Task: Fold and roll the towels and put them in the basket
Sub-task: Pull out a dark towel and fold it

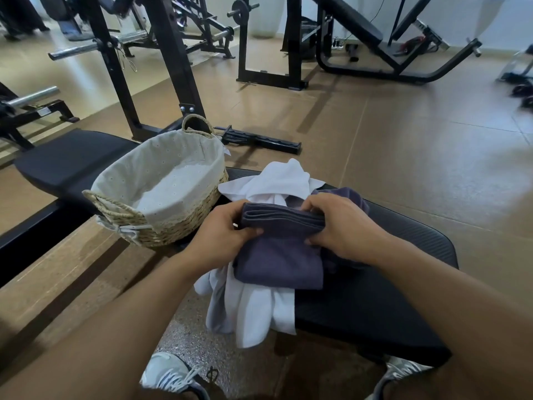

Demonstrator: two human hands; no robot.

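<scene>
- Hands meet over a folded dark grey-purple cloth towel [278, 255]: the left hand [219, 238] grips its left end with fingers curled round the layered top edge, and the right hand [343, 226] pinches the right end of that same edge, thumb underneath and fingers over the top.
- That towel is folded into several layers, its stacked edges showing as parallel lines between the two hands; its lower part hangs below them.
- Under and behind the dark towel lies a loose, crumpled white cloth towel [253, 310], part bunched beyond the hands and part draping below them over the near edge of the black padded gym bench [403, 298].
- More dark purple fabric [346, 194] shows just beyond the right hand; whether it is a second towel or part of the same one I cannot tell.
- To the left of the left hand, and a little farther away, stands an oval woven straw basket with a pale cloth lining [161, 186] and looped handles at each end. Only the lining shows inside it; no towel lies in it.
- Basket and white towel lie just beside each other, the basket's right wall near the bunched fabric.
- Below the forearms, two grey-and-white trainers [173, 373] rest on the floor.
- Beyond the hands stand black weight racks and benches [173, 67] on brown floor.
</scene>
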